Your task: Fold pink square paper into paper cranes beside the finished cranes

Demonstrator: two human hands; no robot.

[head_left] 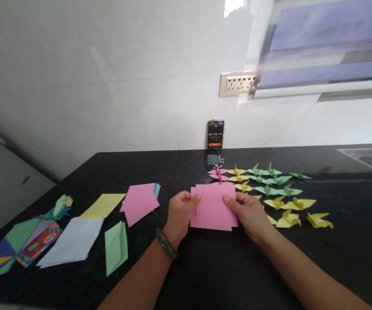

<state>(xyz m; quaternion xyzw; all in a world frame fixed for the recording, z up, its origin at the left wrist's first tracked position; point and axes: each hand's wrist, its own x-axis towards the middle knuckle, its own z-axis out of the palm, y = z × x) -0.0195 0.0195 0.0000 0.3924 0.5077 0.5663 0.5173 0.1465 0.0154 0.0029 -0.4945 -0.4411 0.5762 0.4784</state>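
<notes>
My left hand grips the left edge of some pink paper squares, with its thumb flat on top. On the right edge, my right hand pinches the same sheets. They lie slightly out of line with each other and are held above the dark counter; how many there are I cannot tell. Behind and to the right stand rows of folded paper cranes in pink, yellow and green. The held sheets hide part of the rows. Left of my hands lies another pile of pink paper with other colours showing beneath.
A phone with a running timer leans against the tiled wall. On the left are a folded green paper, white sheets, a yellow sheet, a patterned packet and crumpled paper. A wall socket is behind.
</notes>
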